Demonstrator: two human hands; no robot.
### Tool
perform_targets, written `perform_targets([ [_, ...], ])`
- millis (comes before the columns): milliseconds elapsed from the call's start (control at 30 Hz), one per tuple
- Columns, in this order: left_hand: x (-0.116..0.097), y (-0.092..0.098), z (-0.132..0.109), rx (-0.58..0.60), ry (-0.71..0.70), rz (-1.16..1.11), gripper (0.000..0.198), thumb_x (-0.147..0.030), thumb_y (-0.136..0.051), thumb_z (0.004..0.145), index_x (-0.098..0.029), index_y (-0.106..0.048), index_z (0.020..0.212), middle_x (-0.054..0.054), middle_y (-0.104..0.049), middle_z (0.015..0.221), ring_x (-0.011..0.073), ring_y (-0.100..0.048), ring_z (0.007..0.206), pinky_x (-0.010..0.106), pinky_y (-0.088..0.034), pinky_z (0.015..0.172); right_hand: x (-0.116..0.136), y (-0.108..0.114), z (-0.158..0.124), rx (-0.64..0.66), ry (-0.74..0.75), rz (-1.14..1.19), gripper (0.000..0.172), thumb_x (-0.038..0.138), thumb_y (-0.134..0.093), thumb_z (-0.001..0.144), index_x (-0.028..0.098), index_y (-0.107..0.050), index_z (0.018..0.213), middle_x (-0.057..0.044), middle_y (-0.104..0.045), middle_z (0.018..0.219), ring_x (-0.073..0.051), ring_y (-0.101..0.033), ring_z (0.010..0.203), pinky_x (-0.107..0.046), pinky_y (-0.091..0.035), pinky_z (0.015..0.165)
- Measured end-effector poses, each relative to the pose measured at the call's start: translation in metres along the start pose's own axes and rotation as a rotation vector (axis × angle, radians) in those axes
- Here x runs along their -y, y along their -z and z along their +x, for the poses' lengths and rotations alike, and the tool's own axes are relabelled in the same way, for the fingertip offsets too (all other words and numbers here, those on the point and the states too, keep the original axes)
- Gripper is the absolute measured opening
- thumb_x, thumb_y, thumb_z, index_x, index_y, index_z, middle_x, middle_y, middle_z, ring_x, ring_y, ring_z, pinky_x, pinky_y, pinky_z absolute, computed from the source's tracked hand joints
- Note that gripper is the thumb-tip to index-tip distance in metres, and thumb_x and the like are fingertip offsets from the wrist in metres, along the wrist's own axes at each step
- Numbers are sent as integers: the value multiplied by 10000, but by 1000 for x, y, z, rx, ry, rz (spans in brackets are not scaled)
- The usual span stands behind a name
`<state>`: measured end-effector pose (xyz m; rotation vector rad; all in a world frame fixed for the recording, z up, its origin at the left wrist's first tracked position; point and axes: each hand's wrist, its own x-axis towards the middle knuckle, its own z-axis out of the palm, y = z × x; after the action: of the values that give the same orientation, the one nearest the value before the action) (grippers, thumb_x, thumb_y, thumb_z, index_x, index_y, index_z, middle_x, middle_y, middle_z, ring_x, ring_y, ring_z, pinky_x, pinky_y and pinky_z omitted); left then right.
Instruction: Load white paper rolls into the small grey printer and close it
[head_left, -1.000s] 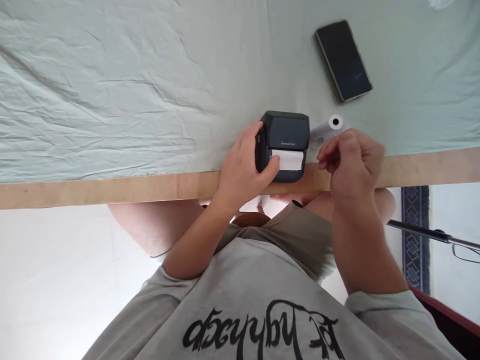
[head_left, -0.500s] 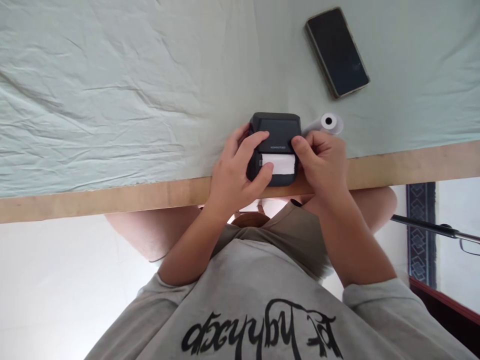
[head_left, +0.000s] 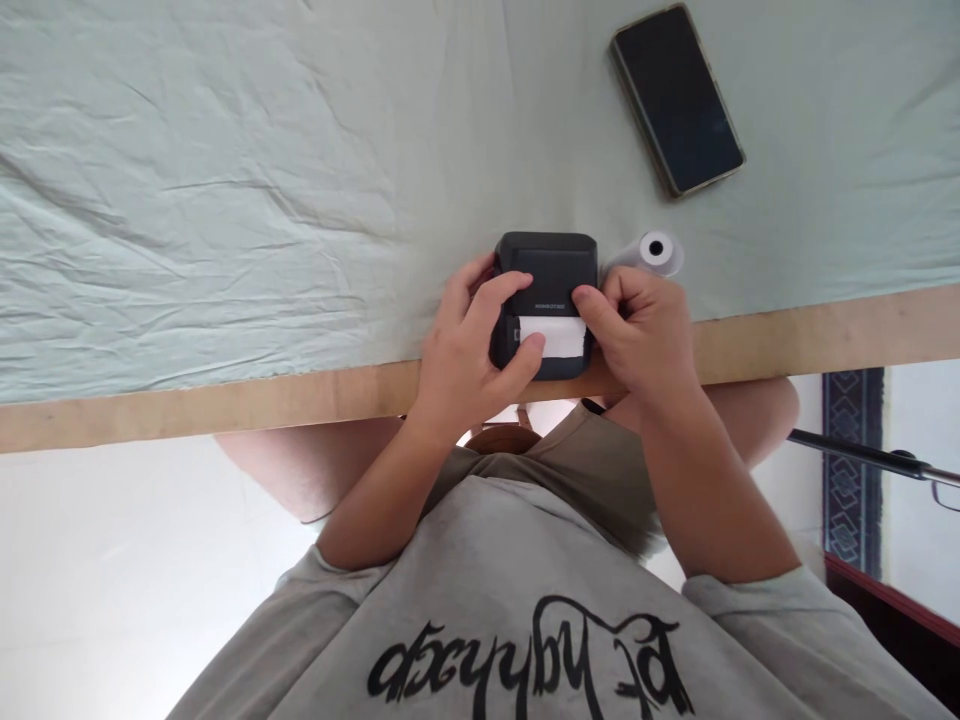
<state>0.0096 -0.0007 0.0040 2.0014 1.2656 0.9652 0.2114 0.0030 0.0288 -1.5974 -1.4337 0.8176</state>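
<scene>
A small black label printer (head_left: 551,268) lies at the near edge of the table, with a strip of white label paper (head_left: 559,338) showing across its front part. My left hand (head_left: 469,345) is wrapped round the printer's left side; its thumb rests on the paper and its index finger on the lid. My right hand (head_left: 643,325) grips the right side, thumb on the lid's lower right corner and the other fingers curled, partly hidden. Just beyond my right hand is a white paper roll (head_left: 652,252) with a dark hole in its core.
A dark phone (head_left: 679,100) in a clear-edged case lies farther back on the right. Pale green wrinkled cloth (head_left: 225,200) covers the table up to its bare wooden edge (head_left: 300,408). Below the edge at right are a thin metal pole (head_left: 862,448) and a patterned dark strip (head_left: 853,480).
The printer and both hands sit slightly lower in the picture. My right thumb has shifted slightly down and left on the lid. Both hands keep their hold.
</scene>
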Motion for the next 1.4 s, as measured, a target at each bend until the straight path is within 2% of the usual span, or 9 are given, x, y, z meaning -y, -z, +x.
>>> perform_targets([
  [233,3,-2,0,-19,-36,9,483,-560,-550,1053,-258,-577,1429,181,-577,1524,308,-595,1437,487,-553,1182,3,4,3,107,-34,-70,510,305,-693,944,243,-327,594,59,-332,537,-107,-298,530,-318,-243,533],
  [433,4,-6,0,-59,-38,20,475,-546,-583,1044,-241,-625,1406,176,-598,1513,311,-610,1429,478,-536,1196,22,9,6,197,-124,-243,473,273,-654,976,241,-368,601,48,-407,559,-123,-360,568,-338,-259,586],
  [767,10,-12,3,-119,-17,41,437,-557,-610,1039,-255,-710,1339,131,-673,1460,303,-618,1427,467,-518,1220,46,14,9,283,-186,-625,470,361,-590,1032,236,-379,632,9,-460,601,-150,-357,586,-357,-229,635],
  [867,12,-12,3,-108,-24,44,411,-524,-619,1035,-256,-718,1331,121,-689,1436,300,-625,1419,463,-524,1218,56,16,14,324,-156,-745,418,378,-562,1029,233,-431,660,0,-447,628,-161,-346,611,-358,-230,677],
  [1033,9,-8,4,-79,-15,21,413,-505,-622,1031,-259,-693,1355,127,-662,1476,314,-616,1429,469,-537,1203,66,17,19,368,-204,-872,381,391,-560,1018,234,-468,683,-17,-440,662,-188,-375,663,-362,-248,721],
  [1133,6,-7,2,-52,4,22,507,-515,-647,1008,-259,-614,1444,128,-631,1524,311,-626,1415,452,-544,1189,54,12,8,313,-172,-788,398,388,-531,1047,238,-404,701,-6,-451,669,-173,-352,636,-357,-240,688],
  [1233,6,-6,0,-24,33,3,675,-550,-656,992,-209,-483,1548,159,-611,1557,318,-609,1441,436,-542,1184,30,4,-9,156,-166,-609,400,405,-460,1082,253,-316,742,2,-447,677,-173,-392,644,-349,-258,671],
  [1400,3,3,-3,79,59,51,717,-570,-688,972,-199,-483,1551,175,-572,1604,371,-556,1491,498,-496,1231,1,-6,-24,11,-65,-514,418,530,-300,1090,258,-261,775,5,-404,666,-168,-352,633,-348,-224,664],
])
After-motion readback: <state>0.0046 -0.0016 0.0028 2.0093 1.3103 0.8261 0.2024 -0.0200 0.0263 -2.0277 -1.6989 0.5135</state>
